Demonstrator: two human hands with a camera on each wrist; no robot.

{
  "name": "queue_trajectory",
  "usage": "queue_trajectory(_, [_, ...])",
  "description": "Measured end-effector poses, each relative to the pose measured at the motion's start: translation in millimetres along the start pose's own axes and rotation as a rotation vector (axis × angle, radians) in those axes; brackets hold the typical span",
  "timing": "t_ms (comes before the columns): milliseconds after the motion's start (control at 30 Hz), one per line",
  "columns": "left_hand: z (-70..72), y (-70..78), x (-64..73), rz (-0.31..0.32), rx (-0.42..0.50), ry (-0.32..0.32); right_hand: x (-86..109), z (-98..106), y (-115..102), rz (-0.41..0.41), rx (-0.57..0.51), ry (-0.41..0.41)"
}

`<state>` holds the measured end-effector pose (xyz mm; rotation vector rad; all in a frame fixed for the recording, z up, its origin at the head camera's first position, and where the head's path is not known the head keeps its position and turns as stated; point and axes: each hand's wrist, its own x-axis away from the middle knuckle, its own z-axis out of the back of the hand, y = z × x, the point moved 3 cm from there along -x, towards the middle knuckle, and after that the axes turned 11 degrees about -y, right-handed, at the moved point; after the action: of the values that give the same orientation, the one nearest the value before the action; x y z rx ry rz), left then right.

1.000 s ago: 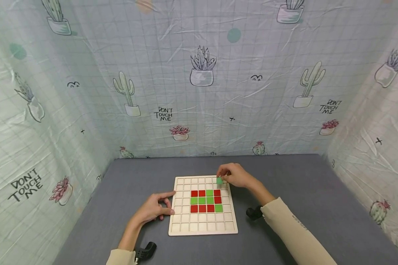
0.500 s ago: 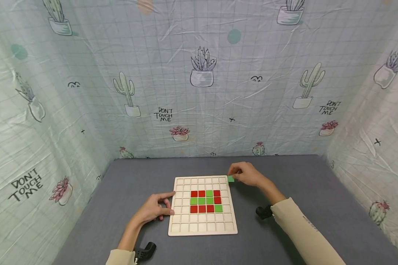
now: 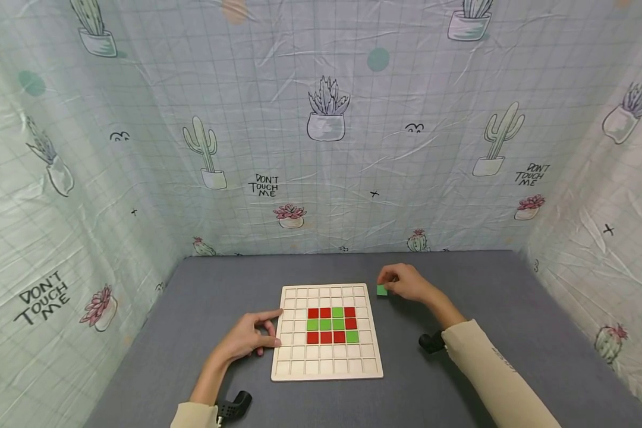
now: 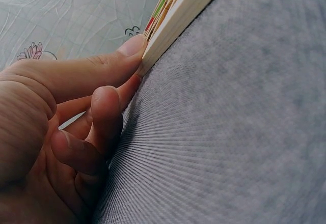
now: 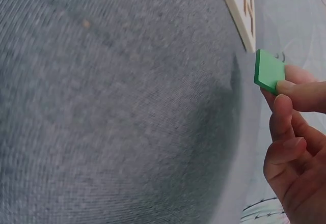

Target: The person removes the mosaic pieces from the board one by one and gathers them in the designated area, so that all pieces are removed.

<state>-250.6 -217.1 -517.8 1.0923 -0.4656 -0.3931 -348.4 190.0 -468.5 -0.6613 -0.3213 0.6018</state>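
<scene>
A pale wooden grid board (image 3: 326, 367) lies flat on the dark grey table, with red tiles (image 3: 326, 337) and green tiles (image 3: 325, 324) set in a block of three rows. Just right of the board's far right corner, my right hand (image 3: 408, 283) pinches a square green tile (image 5: 271, 72) between thumb and fingers. The right wrist view shows that tile held in the air, tilted, its other fingers curled below. At the board's left edge my left hand (image 3: 245, 336) touches the side with thumb and index finger spread apart; its remaining fingers bend loosely beneath.
A dark grey cloth surface (image 3: 433, 392) surrounds the board. Behind and at both sides hangs a pale curtain (image 3: 374, 160) printed with cacti. Black wrist cameras sit on both wrists, the left one (image 3: 235, 406) low near the table.
My right hand has carried the green tile rightward from over the board's far right corner to beside the board. The left hand and the board's tiles stay as they were.
</scene>
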Motion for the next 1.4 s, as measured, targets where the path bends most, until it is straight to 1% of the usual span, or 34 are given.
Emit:
queue_trajectory(267, [0.3, 0.5, 0.6, -0.004, 0.005, -0.004, 0.9, -2.0, 7.4, -0.048, -0.019, -0.004])
queue_trajectory(433, [0.2, 0.5, 1.1, -0.001, 0.006, -0.004, 1.1, -3.5, 8.2, -0.044, -0.024, -0.003])
queue_trajectory(733, [0.5, 0.3, 1.3, -0.002, 0.003, -0.004, -2.9, -7.5, 11.2, -0.065, 0.029, 0.016])
queue_trajectory(967, [0.1, -0.3, 0.2, -0.005, 0.000, -0.002, -2.8, -9.1, 13.4, -0.093, 0.070, 0.010])
queue_trajectory(1233, [0.0, -0.9, -1.0, -0.010, -0.006, -0.004, -2.6, -9.3, 14.1, -0.095, 0.109, 0.028])
queue_trajectory(1333, [0.6, -1.3, -0.9, -0.011, -0.010, -0.002, -2.1, -9.8, 13.4, -0.102, 0.113, 0.025])
queue_trajectory(1400, [1.0, -1.6, -0.2, -0.006, -0.009, -0.001, -2.5, -10.4, 12.4, -0.093, 0.117, 0.016])
